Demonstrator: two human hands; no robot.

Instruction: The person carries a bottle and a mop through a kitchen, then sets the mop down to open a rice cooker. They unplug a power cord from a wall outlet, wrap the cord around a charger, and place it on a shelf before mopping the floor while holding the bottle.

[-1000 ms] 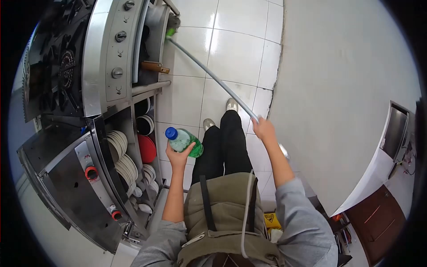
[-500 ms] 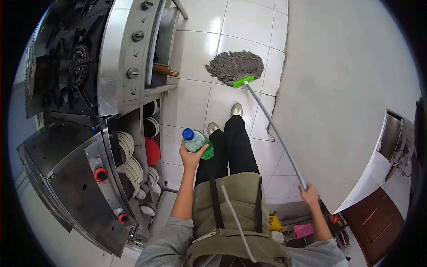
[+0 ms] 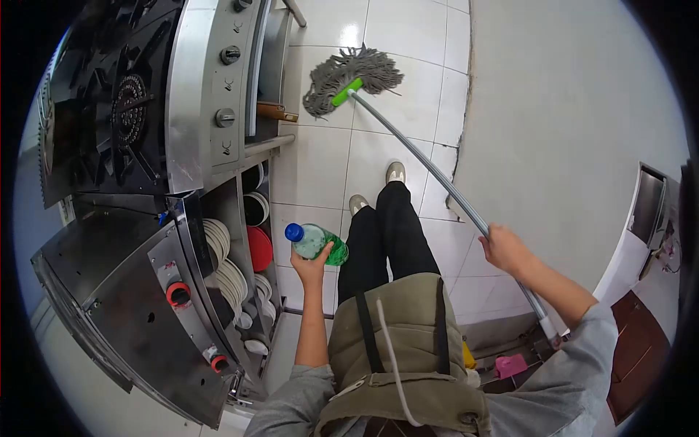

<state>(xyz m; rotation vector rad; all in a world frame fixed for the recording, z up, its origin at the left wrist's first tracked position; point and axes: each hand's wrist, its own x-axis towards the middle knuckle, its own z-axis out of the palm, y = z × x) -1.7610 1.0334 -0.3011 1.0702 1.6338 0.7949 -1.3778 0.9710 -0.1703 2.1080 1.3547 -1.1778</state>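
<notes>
My left hand [image 3: 309, 267] is closed around a clear bottle [image 3: 314, 242] with a blue cap and green liquid in its lower part. The bottle is tilted, its cap towards the upper left. My right hand [image 3: 505, 249] grips the grey handle of a mop [image 3: 429, 166]. The handle runs from beside my right forearm up to a green clamp [image 3: 347, 92]. Grey mop strands [image 3: 353, 71] lie spread on the white tiled floor [image 3: 313, 156], ahead of my shoes.
A steel stove [image 3: 200, 95] with black burners and knobs lines the left. Below it, shelves hold stacked white plates [image 3: 231, 284] and a red plate [image 3: 259, 248]. A pale wall [image 3: 553, 124] rises on the right. A pink item [image 3: 511, 365] lies low behind me on the right.
The mop head has swung to the left and slightly away, and its clamp has turned. My right hand has moved up and forward with the handle. The bottle is tipped a little more.
</notes>
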